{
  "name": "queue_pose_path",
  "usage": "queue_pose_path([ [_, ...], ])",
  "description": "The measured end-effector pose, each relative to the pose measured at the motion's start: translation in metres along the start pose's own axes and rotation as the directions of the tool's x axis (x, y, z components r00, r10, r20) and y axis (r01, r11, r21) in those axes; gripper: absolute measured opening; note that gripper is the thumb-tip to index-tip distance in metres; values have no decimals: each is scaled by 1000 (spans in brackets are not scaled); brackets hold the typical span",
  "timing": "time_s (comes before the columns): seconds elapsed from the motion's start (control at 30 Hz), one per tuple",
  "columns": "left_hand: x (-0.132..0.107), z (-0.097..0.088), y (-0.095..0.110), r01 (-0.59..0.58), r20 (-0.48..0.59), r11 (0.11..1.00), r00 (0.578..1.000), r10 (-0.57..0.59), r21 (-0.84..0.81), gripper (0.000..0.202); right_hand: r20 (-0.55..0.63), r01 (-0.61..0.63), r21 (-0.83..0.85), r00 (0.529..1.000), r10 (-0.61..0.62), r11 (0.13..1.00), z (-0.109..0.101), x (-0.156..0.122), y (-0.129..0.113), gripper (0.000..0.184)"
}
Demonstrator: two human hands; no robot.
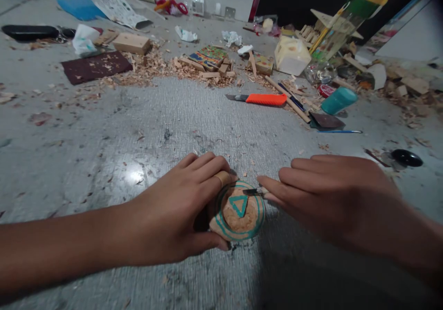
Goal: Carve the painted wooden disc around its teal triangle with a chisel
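Note:
A round wooden disc (238, 212) lies on the grey floor mat close to me. It bears teal circles and a teal triangle, with the area around the triangle carved rough. My left hand (180, 208) wraps round the disc's left side, thumb below and a bandaged finger at its top edge. My right hand (321, 194) is closed in a pinch on a small carving blade (253, 191), whose dark tip rests on the disc's upper right edge.
An orange-handled knife (265, 99) lies ahead on the mat (194, 116). Wood shavings, wood blocks (131, 43), sticks, a teal cup (338, 100), a dark sandpaper sheet (95, 66), a white container (291, 54) and crumpled tissues lie beyond. A black lid (407, 157) sits at right.

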State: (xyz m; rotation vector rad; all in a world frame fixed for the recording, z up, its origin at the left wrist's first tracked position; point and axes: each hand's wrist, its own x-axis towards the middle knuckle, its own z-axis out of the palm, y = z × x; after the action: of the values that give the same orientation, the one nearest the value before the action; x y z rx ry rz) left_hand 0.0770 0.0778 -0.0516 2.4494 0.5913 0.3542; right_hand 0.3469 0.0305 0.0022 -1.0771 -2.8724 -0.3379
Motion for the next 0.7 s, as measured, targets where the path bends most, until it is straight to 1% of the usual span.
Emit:
queue_pose_path([
  [0.13, 0, -1, -1, 4, 6, 1000, 1000, -4, -11, 64, 30, -13, 43, 999, 11, 999, 5, 7, -1, 38],
  [0.27, 0, 2, -4, -7, -16, 997, 1000, 6, -81, 68, 47, -21, 88, 999, 17, 996, 6, 9, -4, 39],
  [0.37, 0, 3, -4, -1, -18, 992, 1000, -1, -125, 69, 32, -65, 102, 998, 62, 993, 9, 6, -8, 40],
  [0.43, 0, 3, -4, -5, -18, 991, 1000, 2, -132, 69, -15, -83, 85, 996, 84, 993, 14, 3, -9, 39],
  [0.53, -1, 4, -5, -5, -15, 991, 1000, 3, -132, 68, -66, -77, 42, 995, 80, 996, 26, -4, -10, 33],
  [0.63, -1, 6, -6, -8, -19, 993, 1000, 5, -121, 68, -64, -103, 32, 992, 105, 994, 37, -11, -12, 26],
  [0.7, 0, 6, -7, -18, -27, 993, 1000, 15, -115, 68, -34, -118, 41, 992, 119, 992, 41, -12, -14, 25],
])
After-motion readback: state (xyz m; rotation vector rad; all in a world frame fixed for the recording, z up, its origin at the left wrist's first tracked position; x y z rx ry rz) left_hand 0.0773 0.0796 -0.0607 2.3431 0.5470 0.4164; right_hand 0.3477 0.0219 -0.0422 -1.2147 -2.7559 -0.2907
